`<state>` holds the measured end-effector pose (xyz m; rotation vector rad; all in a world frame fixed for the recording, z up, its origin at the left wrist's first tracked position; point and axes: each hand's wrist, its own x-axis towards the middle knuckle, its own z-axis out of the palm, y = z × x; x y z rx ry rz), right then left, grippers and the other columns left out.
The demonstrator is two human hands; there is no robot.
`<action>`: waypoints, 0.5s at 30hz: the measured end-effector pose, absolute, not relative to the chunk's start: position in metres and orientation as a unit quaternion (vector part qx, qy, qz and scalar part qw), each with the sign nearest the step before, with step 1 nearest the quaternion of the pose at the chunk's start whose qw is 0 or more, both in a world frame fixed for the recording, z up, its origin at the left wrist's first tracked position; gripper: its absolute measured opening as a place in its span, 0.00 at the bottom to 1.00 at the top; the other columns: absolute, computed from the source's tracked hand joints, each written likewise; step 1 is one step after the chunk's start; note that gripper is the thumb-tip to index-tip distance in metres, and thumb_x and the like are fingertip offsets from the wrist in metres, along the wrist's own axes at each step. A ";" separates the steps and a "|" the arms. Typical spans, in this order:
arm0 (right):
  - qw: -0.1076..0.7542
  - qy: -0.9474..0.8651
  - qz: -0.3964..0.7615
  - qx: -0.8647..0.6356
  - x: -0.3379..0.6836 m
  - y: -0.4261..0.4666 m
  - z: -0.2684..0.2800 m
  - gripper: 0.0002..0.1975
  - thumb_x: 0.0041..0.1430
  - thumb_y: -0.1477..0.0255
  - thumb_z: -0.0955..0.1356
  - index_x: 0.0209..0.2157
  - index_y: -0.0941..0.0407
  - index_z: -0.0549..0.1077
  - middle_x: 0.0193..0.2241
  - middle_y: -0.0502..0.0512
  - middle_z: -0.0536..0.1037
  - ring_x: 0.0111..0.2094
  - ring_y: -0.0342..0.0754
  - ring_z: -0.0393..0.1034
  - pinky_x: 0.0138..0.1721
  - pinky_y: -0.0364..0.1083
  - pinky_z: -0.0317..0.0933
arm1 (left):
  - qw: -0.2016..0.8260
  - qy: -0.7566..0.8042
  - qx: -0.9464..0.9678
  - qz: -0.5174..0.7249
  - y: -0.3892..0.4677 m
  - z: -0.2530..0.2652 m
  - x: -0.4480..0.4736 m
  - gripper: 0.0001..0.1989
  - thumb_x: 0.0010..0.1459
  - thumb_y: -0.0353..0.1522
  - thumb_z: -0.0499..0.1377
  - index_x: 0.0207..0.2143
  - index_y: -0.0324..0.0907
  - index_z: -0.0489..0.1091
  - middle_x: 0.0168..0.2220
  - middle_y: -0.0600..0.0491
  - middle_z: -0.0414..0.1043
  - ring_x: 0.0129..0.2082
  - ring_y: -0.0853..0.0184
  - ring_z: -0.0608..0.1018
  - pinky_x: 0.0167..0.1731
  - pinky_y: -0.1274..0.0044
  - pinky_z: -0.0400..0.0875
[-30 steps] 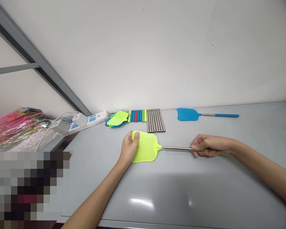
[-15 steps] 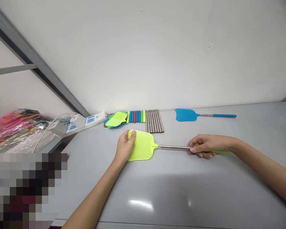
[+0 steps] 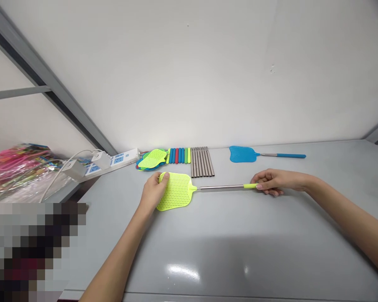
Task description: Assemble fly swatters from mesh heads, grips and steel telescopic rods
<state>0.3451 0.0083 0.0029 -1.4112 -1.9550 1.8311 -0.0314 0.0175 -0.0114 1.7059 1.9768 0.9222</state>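
Note:
A yellow-green fly swatter (image 3: 176, 192) with a perforated paddle, a metal rod and a yellow-green grip is held level above the grey table. My left hand (image 3: 154, 191) pinches the paddle's left edge, thumb on top. At the other end, my right hand (image 3: 272, 182) closes its fingers on the grip, whose far part is hidden in the hand. Behind the right hand lies a blue fly swatter (image 3: 244, 154) with its handle pointing right. Between the hands and the wall sit loose swatter heads (image 3: 153, 159), coloured grips (image 3: 179, 155) in a row and metal rods (image 3: 202, 162).
A white power strip (image 3: 121, 158) with plugged-in adapters (image 3: 74, 169) and cables stands at the table's left back. Left of it are plastic-wrapped pink and green items (image 3: 15, 172). A white wall (image 3: 189, 84) rises behind the grey table (image 3: 223, 260).
The swatter and my left hand have shifted left. My right hand has slid along the handle toward its end, so part of the yellow-green grip now shows beside the fingers.

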 end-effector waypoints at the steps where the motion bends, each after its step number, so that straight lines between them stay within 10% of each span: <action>1: 0.057 -0.646 0.604 -0.464 0.345 0.008 0.002 0.18 0.48 0.60 0.66 0.37 0.58 0.68 0.22 0.49 0.64 0.18 0.37 0.55 0.17 0.38 0.48 | 0.177 0.704 0.607 0.323 0.017 -0.011 -0.031 0.17 0.49 0.45 0.49 0.27 0.41 0.66 0.25 0.51 0.69 0.26 0.62 0.70 0.24 0.76 0.58; 15: 0.071 -0.654 0.606 -0.447 0.339 0.008 0.000 0.15 0.48 0.60 0.66 0.23 0.60 0.68 0.17 0.47 0.63 0.15 0.35 0.51 0.15 0.39 0.42 | 0.054 0.574 0.773 0.263 -0.012 -0.006 0.010 0.13 0.53 0.42 0.49 0.37 0.46 0.64 0.41 0.50 0.64 0.45 0.61 0.64 0.45 0.69 0.51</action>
